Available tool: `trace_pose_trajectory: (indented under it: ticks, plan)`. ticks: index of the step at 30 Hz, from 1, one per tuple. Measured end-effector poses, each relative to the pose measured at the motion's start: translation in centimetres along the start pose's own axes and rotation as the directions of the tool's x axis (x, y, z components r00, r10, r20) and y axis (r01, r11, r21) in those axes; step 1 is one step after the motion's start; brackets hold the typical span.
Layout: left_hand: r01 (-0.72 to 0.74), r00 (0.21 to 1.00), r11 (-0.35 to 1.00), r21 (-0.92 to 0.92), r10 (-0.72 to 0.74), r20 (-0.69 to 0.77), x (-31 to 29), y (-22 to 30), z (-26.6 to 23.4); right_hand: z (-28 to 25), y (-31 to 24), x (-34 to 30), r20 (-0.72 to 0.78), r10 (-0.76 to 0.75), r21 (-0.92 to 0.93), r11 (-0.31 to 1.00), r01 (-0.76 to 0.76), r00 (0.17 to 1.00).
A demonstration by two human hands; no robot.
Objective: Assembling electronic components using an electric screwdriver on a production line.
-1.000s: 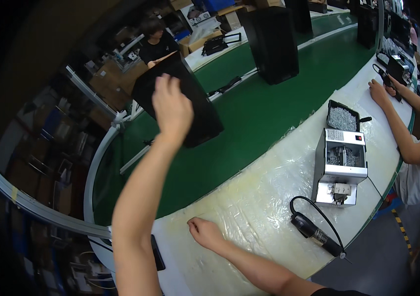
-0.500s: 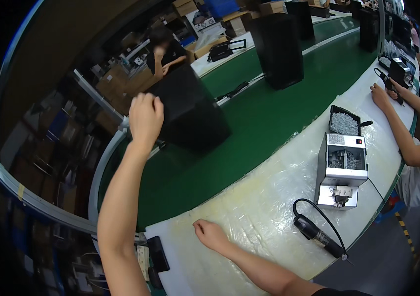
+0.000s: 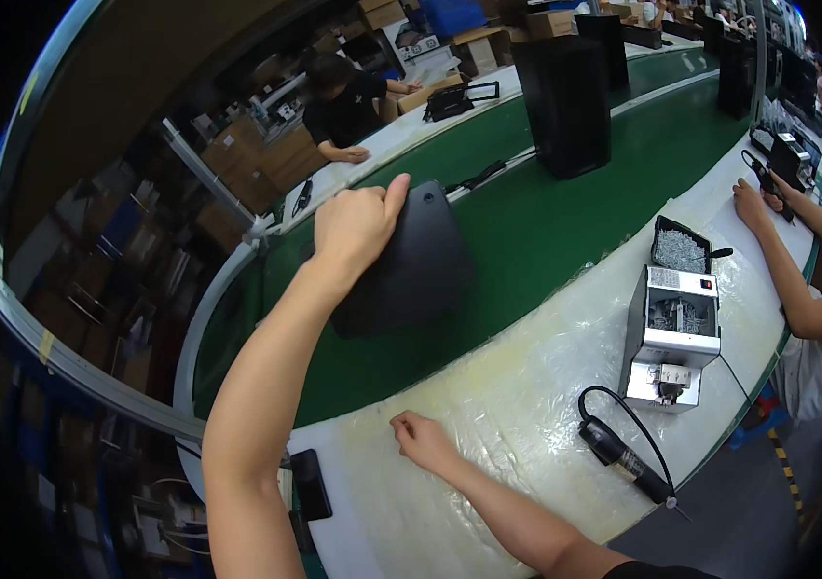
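Observation:
My left hand (image 3: 358, 227) is closed over the upper edge of a black box-shaped cabinet (image 3: 421, 275), its thumb lying along the top. Beneath the hand, the cabinet leans over the green conveyor belt and looks a little blurred; its far left side is hidden by my hand and forearm. On the pale plastic-covered worktop (image 3: 498, 405) rests my right hand (image 3: 423, 442), fingers curled in, with no object showing in them. An electric screwdriver (image 3: 623, 461) with a black looped cord lies to its right.
A silver screw feeder (image 3: 673, 333) stands at the right, behind it a black tray of screws (image 3: 679, 246). A phone (image 3: 311, 484) lies by my left forearm. Another tall black cabinet (image 3: 563, 106) stands farther along the belt. Co-workers sit across and at the right.
My left hand has moved right and turned, now gripping the cabinet, which has tilted. My right hand stays on the worktop. The person across has lowered a hand from the head to the table.

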State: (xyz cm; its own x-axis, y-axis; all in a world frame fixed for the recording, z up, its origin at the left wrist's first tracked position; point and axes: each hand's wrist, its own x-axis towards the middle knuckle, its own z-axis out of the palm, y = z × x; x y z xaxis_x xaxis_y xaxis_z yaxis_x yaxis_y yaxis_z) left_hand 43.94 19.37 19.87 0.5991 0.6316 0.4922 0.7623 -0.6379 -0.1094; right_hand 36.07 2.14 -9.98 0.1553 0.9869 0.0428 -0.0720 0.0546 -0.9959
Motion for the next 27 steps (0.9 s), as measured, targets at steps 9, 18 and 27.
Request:
trace_pose_trajectory:
  ticks: [9,18,27]
  plan:
    - [0.343,0.778,0.704,-0.622,-0.584,-0.232,-11.3,-9.8,-0.9,-2.7,0.6,2.1,-0.487,-0.028,0.116,0.989,0.096,0.873]
    - [0.423,0.497,0.112,-0.899,-0.859,0.126,-33.2,-8.1,-1.8,-9.1,-8.4,0.4,-0.804,-0.239,0.099,0.850,0.518,0.545]
    - [0.274,0.578,-0.152,-0.950,-0.764,0.288,-45.5,-7.3,-0.1,-18.6,-10.5,-16.4,-0.287,-0.365,-0.925,0.346,-0.157,0.886]
